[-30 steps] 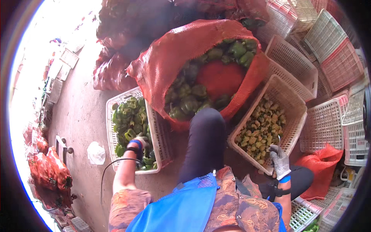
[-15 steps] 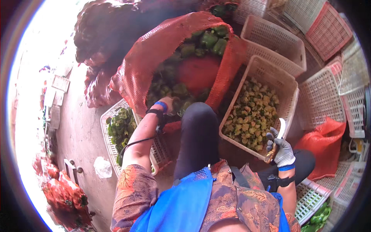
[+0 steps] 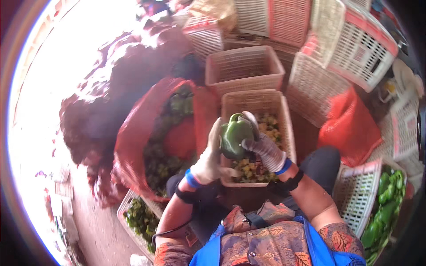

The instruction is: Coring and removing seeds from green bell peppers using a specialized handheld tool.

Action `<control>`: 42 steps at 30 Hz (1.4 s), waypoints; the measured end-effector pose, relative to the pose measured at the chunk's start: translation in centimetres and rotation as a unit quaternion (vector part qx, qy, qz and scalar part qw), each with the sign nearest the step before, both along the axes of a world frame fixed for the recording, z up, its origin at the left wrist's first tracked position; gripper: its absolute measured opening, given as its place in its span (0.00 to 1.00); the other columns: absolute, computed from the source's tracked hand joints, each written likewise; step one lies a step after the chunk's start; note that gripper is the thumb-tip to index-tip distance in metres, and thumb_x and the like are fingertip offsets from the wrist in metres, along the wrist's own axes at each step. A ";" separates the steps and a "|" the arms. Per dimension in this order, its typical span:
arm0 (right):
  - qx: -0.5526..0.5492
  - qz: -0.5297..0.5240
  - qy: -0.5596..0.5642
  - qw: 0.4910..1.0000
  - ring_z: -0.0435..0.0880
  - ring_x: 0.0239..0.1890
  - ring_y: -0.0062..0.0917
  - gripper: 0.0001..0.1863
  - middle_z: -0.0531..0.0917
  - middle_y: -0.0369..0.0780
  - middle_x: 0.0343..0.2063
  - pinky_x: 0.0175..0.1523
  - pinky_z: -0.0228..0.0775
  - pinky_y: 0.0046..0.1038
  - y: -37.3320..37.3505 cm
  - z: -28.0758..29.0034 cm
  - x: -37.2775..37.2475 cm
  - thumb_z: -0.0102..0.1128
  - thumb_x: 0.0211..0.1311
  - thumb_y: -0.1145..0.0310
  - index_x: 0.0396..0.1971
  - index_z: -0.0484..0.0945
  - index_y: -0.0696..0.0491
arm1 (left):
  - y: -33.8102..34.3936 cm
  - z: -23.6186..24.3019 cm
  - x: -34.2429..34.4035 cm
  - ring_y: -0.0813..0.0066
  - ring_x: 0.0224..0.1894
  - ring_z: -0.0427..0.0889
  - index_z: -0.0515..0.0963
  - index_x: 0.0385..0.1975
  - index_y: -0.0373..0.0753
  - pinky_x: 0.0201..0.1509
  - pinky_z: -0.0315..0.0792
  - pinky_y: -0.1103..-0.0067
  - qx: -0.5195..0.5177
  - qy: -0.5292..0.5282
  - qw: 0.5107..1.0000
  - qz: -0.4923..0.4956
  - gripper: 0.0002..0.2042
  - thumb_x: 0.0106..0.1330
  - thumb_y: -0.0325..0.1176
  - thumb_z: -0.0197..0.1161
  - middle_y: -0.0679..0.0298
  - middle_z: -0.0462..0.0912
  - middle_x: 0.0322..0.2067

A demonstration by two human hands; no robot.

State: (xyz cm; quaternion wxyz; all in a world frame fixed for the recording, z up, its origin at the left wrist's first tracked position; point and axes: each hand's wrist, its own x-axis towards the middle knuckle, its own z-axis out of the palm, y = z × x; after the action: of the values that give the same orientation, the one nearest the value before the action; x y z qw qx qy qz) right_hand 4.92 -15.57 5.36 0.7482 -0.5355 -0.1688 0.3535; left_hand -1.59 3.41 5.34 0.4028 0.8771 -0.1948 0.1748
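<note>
A large green bell pepper (image 3: 236, 138) is held up in front of me, stem upward, between my two gloved hands. My left hand (image 3: 207, 160), in a pale glove, cups its left side, fingers closed round it. On its right side is my right hand (image 3: 266, 151), in a grey-and-white glove, thumb against the pepper. A pale curved blade of a knife (image 3: 251, 122) shows along the pepper's upper right; its handle is mostly hidden by my right hand. Below sits a crate (image 3: 287, 128) holding many small yellowish-green cut pieces, probably pepper cores.
A red mesh sack (image 3: 133, 146) of green peppers lies open at the left, beside a crate of dark green peppers (image 3: 141, 219). Another crate (image 3: 248, 60) stands beyond. On the right are stacked crates (image 3: 368, 46), a red sack (image 3: 348, 126) and long green peppers (image 3: 382, 217).
My left hand has come out of the red sack with a bell pepper. My right hand has moved left and up to meet it. The view has turned rightward.
</note>
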 end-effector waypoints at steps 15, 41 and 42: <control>-0.293 -0.091 -0.410 0.859 0.79 0.51 0.48 0.43 0.78 0.50 0.53 0.51 0.75 0.42 2.1 -3.2 1.3 0.52 0.56 0.79 0.72 0.44 0.49 | 1.3 -6.0 5.0 0.66 0.55 0.74 0.45 0.70 0.41 0.61 0.68 0.70 -0.260 0.026 0.963 0.059 0.55 0.43 0.26 0.78 0.58 0.68 0.53; -0.185 0.011 -0.491 0.851 0.76 0.54 0.40 0.41 0.74 0.46 0.50 0.59 0.69 0.34 -1.5 -3.5 1.9 0.77 0.38 0.67 0.57 0.67 0.53 | -1.8 -7.2 0.4 0.69 0.60 0.67 0.55 0.63 0.42 0.63 0.65 0.72 -0.474 0.349 0.805 -0.067 0.49 0.44 0.46 0.81 0.60 0.68 0.55; -0.164 0.028 -0.476 0.863 0.76 0.55 0.39 0.41 0.74 0.46 0.50 0.60 0.69 0.34 -1.6 -3.4 1.9 0.77 0.38 0.67 0.57 0.68 0.53 | -1.6 -7.1 0.2 0.69 0.60 0.67 0.55 0.63 0.42 0.63 0.65 0.72 -0.474 0.352 0.805 -0.066 0.49 0.44 0.46 0.81 0.60 0.68 0.55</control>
State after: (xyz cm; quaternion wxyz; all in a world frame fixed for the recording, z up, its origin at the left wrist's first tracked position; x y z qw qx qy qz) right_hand 6.86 -17.20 1.93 0.4681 -0.7485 -0.4592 0.0989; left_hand -1.37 1.81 -1.77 0.8196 0.5637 0.0100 -0.1019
